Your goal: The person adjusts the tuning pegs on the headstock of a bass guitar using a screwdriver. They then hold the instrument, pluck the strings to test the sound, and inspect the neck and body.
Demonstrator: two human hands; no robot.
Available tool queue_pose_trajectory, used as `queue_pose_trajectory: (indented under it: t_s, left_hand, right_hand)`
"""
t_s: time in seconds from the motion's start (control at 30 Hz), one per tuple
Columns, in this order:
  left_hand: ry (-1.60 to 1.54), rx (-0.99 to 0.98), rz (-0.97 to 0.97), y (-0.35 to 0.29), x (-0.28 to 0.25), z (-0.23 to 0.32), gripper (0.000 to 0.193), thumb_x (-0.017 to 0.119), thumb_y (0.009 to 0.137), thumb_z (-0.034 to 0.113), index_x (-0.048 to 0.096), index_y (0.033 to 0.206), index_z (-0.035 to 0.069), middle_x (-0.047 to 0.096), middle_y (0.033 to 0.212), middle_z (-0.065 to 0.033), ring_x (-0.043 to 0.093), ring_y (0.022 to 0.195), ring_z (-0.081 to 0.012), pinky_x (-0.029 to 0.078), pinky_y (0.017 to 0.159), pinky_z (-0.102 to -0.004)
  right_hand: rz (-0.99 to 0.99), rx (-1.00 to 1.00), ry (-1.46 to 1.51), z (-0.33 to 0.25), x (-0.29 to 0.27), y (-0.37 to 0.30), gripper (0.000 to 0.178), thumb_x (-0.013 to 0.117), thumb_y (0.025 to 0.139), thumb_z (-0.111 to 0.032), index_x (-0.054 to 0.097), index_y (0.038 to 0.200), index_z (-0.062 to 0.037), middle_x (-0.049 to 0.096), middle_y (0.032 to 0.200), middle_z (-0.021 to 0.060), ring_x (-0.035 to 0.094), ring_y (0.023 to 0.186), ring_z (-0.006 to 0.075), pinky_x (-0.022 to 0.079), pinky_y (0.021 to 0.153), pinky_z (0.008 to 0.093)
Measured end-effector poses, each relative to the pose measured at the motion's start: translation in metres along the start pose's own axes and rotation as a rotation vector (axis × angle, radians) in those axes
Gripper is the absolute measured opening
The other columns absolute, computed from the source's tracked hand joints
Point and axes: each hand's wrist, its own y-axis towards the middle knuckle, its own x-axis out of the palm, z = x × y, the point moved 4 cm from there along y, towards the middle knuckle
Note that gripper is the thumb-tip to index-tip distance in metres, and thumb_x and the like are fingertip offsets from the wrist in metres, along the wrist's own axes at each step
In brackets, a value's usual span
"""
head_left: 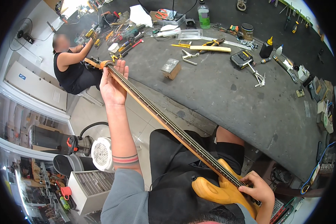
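Left grip (114, 87): lying open, palm up, with the neck of the bass guitar (175, 128) resting between thumb and fingers, close to the headstock. Right grip (260, 188): curving loosely over the strings at the body end (whether it is pinching any string, one cannot tell).

Bass guitar, wooden, yellowish body: spanning diagonally from left grip down to right grip, its body sitting under and beside the latter.

Worktop (212, 100), dark: extending beyond both grips. Items it is carrying, all to the right of the left grip: wooden block (171, 71), nearest; silver pliers (190, 55) and pale bar (210, 49), farther off; black-and-yellow device (242, 59), with hex keys (259, 77) fanning out just beside it; bottle (204, 18) of green liquid, standing farther back.

Co-worker (72, 61), in black: sitting beyond the left grip, to its left, reaching toward the worktop.
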Motion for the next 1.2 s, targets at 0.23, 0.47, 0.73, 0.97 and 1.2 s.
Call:
queue_pose_trajectory:
  t_s: [0.23,0.47,0.73,0.97,1.2]
  left_hand:
    - [0.042,-0.035,-0.023,-0.021,-0.002,-0.001,0.045,0.052,0.117,0.037,0.053,0.132,-0.006,0.057,0.151,-0.0293,0.055,0.146,-0.0419,0.047,0.124,-0.0561]
    - [0.290,-0.048,-0.348,-0.009,-0.003,0.013,0.057,0.051,0.116,0.039,0.055,0.151,-0.006,0.061,0.151,-0.0236,0.062,0.130,-0.0333,0.050,0.114,-0.0473]
    - [-0.157,-0.376,-0.708,0.059,-0.103,0.034,0.052,0.053,0.116,0.016,0.044,0.159,-0.011,0.052,0.159,-0.0200,0.056,0.139,-0.0320,0.044,0.125,-0.0444]
    - [-0.179,-0.430,-1.136,0.047,-0.039,0.011,0.058,0.040,0.110,-0.001,0.031,0.165,-0.014,0.031,0.177,-0.0250,0.031,0.163,-0.0425,0.024,0.139,-0.0511]
    - [0.222,-0.025,-0.421,0.109,-0.097,0.027,0.055,0.036,0.113,0.005,0.034,0.166,-0.010,0.038,0.174,-0.0219,0.039,0.159,-0.0355,0.027,0.138,-0.0462]
  right_hand:
    - [0.036,-0.045,-0.052,0.004,0.001,0.000,0.043,0.092,0.087,-0.031,0.076,0.111,0.0010,0.064,0.110,0.0112,0.069,0.099,0.0248,0.058,0.090,0.0369]
    - [0.001,-0.115,-0.031,0.008,0.000,0.000,0.055,0.088,0.089,-0.046,0.072,0.122,-0.0046,0.066,0.118,0.0131,0.066,0.115,0.0306,0.053,0.102,0.0414]
    - [-0.082,-0.060,-0.086,0.013,0.001,0.001,0.069,0.075,0.099,-0.060,0.069,0.133,-0.0005,0.065,0.135,0.0168,0.062,0.132,0.0337,0.051,0.110,0.0434]
    - [0.006,-0.110,-0.115,0.019,0.005,-0.008,0.063,0.077,0.098,-0.057,0.074,0.123,0.0010,0.068,0.127,0.0175,0.062,0.129,0.0332,0.052,0.108,0.0425]
    - [-0.014,-0.063,-0.081,0.016,0.001,-0.011,0.060,0.078,0.097,-0.054,0.076,0.119,0.0014,0.070,0.121,0.0172,0.068,0.121,0.0330,0.055,0.104,0.0420]
